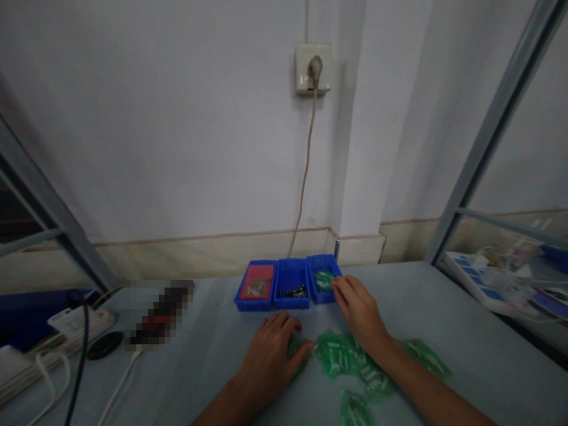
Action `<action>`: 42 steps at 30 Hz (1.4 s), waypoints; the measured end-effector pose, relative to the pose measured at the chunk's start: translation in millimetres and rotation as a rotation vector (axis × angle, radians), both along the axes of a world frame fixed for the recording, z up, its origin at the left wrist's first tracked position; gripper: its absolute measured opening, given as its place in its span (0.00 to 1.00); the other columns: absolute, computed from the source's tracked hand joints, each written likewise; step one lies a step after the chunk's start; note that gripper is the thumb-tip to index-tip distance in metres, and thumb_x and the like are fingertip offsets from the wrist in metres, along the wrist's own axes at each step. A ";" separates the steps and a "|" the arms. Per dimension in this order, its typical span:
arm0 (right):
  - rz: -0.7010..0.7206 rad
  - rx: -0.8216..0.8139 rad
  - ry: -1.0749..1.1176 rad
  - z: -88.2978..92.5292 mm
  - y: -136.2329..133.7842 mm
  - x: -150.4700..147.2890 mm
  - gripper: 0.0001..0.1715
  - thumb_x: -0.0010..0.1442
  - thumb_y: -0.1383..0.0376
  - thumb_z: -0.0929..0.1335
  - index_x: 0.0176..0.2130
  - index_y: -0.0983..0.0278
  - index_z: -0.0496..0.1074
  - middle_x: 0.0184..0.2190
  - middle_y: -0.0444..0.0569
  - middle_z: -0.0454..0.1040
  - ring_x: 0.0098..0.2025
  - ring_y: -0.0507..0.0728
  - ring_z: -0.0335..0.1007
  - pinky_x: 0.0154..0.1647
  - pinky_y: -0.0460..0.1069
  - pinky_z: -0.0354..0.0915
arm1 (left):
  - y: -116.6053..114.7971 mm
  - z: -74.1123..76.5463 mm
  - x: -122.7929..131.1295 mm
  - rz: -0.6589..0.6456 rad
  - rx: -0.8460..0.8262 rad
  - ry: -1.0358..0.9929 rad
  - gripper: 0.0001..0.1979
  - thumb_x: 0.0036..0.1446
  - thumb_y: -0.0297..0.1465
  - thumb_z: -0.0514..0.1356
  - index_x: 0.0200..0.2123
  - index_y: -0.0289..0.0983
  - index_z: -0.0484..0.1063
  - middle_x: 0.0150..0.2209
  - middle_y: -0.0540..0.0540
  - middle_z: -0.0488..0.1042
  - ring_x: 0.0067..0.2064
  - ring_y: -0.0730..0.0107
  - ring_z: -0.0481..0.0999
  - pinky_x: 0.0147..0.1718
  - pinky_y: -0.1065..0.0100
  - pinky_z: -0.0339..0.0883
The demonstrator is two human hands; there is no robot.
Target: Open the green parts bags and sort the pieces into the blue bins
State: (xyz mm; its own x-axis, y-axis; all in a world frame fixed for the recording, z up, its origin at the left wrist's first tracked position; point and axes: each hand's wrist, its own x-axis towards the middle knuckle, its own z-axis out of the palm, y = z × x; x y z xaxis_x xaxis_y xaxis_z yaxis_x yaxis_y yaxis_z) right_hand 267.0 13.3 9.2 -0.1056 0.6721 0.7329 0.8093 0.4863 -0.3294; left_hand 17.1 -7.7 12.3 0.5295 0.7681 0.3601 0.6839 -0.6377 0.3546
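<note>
Left hand [270, 349] loosely curled, right hand [361, 313] pinched, holds unclear; rightmost packet [428, 358] slants near-right.

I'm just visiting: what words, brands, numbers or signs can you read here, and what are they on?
None that I can read.
Green bags: no legible print.
Pink packet: no legible print.
Blue bins: no readable label.
Wall socket: no readable marking.
Pixelated patch: anything there is hidden.

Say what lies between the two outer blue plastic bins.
A third blue plastic bin, holding small, dark, shiny pieces, lies between them in the head view.
</note>
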 end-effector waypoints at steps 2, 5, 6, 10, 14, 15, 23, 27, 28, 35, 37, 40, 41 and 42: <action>-0.018 -0.006 -0.065 -3.2 2.9 2.1 0.09 0.75 0.68 0.63 0.47 0.60 0.73 0.43 0.53 0.76 0.46 0.64 0.73 0.48 0.58 0.72 | -0.2 0.4 0.2 0.003 -0.016 0.002 0.10 0.64 0.38 0.67 0.44 0.39 0.75 0.43 0.42 0.78 0.45 0.53 0.78 0.45 0.56 0.68; -0.054 0.001 -0.141 -7.3 7.0 6.2 0.08 0.74 0.68 0.64 0.44 0.61 0.73 0.41 0.52 0.76 0.44 0.64 0.72 0.45 0.58 0.71 | 0.0 0.5 0.4 0.007 -0.034 0.005 0.11 0.65 0.38 0.66 0.45 0.39 0.76 0.44 0.43 0.78 0.46 0.52 0.78 0.46 0.55 0.69; -0.064 0.010 -0.161 -8.3 8.0 7.5 0.08 0.74 0.68 0.64 0.43 0.61 0.73 0.40 0.53 0.76 0.43 0.64 0.72 0.45 0.58 0.71 | 0.1 0.4 0.3 0.009 -0.035 0.005 0.11 0.65 0.39 0.66 0.45 0.39 0.76 0.44 0.43 0.78 0.46 0.52 0.78 0.46 0.55 0.69; -0.070 0.053 -0.181 -10.3 9.6 10.4 0.09 0.74 0.70 0.64 0.47 0.61 0.74 0.45 0.54 0.77 0.46 0.64 0.71 0.47 0.58 0.72 | -1.3 0.7 -0.3 0.003 -0.034 0.011 0.14 0.63 0.42 0.68 0.46 0.39 0.76 0.45 0.42 0.78 0.46 0.51 0.78 0.48 0.53 0.69; -0.051 0.063 -0.159 -8.8 9.7 8.5 0.13 0.74 0.72 0.63 0.53 0.62 0.74 0.49 0.55 0.78 0.50 0.64 0.72 0.52 0.60 0.73 | -3.4 2.1 -0.9 0.003 -0.032 0.040 0.21 0.58 0.45 0.72 0.48 0.40 0.75 0.49 0.41 0.78 0.49 0.48 0.77 0.50 0.50 0.68; -0.052 0.068 -0.160 -7.7 9.6 7.4 0.14 0.73 0.72 0.63 0.53 0.62 0.74 0.49 0.56 0.78 0.50 0.64 0.73 0.53 0.60 0.73 | -3.4 2.3 -0.8 0.004 -0.032 0.047 0.22 0.56 0.45 0.73 0.48 0.40 0.75 0.49 0.41 0.78 0.49 0.47 0.77 0.50 0.50 0.67; -0.201 0.018 -0.275 2.2 4.7 1.6 0.12 0.72 0.64 0.68 0.48 0.64 0.81 0.50 0.58 0.80 0.52 0.68 0.70 0.53 0.64 0.70 | -1.0 1.0 0.1 0.020 -0.109 0.024 0.20 0.53 0.41 0.75 0.46 0.40 0.76 0.47 0.42 0.79 0.48 0.47 0.77 0.50 0.51 0.68; -0.252 -0.029 -0.314 2.2 3.1 -0.3 0.15 0.73 0.60 0.68 0.51 0.64 0.81 0.53 0.59 0.79 0.54 0.71 0.68 0.53 0.66 0.69 | -0.4 -1.8 -0.6 -0.010 -0.169 -0.035 0.15 0.59 0.36 0.72 0.48 0.42 0.75 0.48 0.44 0.78 0.48 0.52 0.78 0.48 0.56 0.70; -0.259 -0.038 -0.321 2.4 3.0 -0.5 0.16 0.72 0.58 0.68 0.52 0.64 0.81 0.54 0.59 0.79 0.55 0.72 0.67 0.53 0.66 0.68 | 0.2 -2.5 -0.8 -0.016 -0.186 -0.049 0.14 0.60 0.34 0.70 0.48 0.42 0.75 0.49 0.45 0.78 0.48 0.54 0.79 0.47 0.58 0.70; -0.160 -0.025 -0.255 10.4 -3.0 -4.9 0.20 0.74 0.60 0.67 0.60 0.64 0.74 0.55 0.61 0.75 0.56 0.70 0.67 0.56 0.66 0.67 | 3.8 -4.9 -1.0 -0.036 -0.257 -0.246 0.06 0.68 0.31 0.61 0.47 0.44 0.72 0.47 0.47 0.78 0.45 0.60 0.80 0.46 0.62 0.70; -0.064 -0.019 -0.229 13.1 -9.2 -10.2 0.17 0.74 0.62 0.66 0.58 0.63 0.74 0.54 0.60 0.75 0.56 0.68 0.67 0.57 0.64 0.66 | 3.9 -4.8 1.0 -0.040 -0.276 -0.351 0.05 0.71 0.34 0.57 0.45 0.43 0.72 0.44 0.46 0.78 0.45 0.60 0.79 0.48 0.62 0.70; 0.136 -0.091 -0.229 14.8 -21.9 -22.3 0.10 0.72 0.65 0.68 0.52 0.62 0.73 0.50 0.55 0.75 0.52 0.65 0.69 0.55 0.61 0.67 | 3.5 -3.6 5.4 -0.007 -0.351 -0.511 0.10 0.74 0.37 0.51 0.46 0.42 0.72 0.43 0.45 0.78 0.45 0.60 0.78 0.48 0.62 0.69; 0.212 -0.141 -0.252 14.6 -26.5 -26.6 0.09 0.72 0.66 0.68 0.52 0.61 0.73 0.48 0.53 0.75 0.50 0.64 0.70 0.54 0.60 0.68 | 3.4 -2.9 6.6 -0.002 -0.379 -0.559 0.12 0.75 0.37 0.49 0.47 0.42 0.71 0.44 0.45 0.78 0.45 0.61 0.77 0.49 0.62 0.69; 0.280 -0.182 -0.264 14.1 -30.8 -30.7 0.10 0.71 0.68 0.68 0.52 0.61 0.72 0.47 0.52 0.76 0.50 0.63 0.70 0.55 0.59 0.68 | 3.3 -2.4 7.3 -0.007 -0.405 -0.601 0.13 0.75 0.38 0.48 0.48 0.42 0.70 0.44 0.45 0.77 0.45 0.61 0.77 0.50 0.62 0.69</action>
State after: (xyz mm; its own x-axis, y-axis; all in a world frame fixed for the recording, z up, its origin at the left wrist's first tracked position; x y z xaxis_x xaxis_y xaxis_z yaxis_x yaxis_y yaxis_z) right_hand 236.3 -17.5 23.3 -0.4706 0.7066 0.5285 0.7226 0.6523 -0.2288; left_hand 24.4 -4.5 10.0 0.3348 0.9002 0.2786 0.2932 -0.3805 0.8771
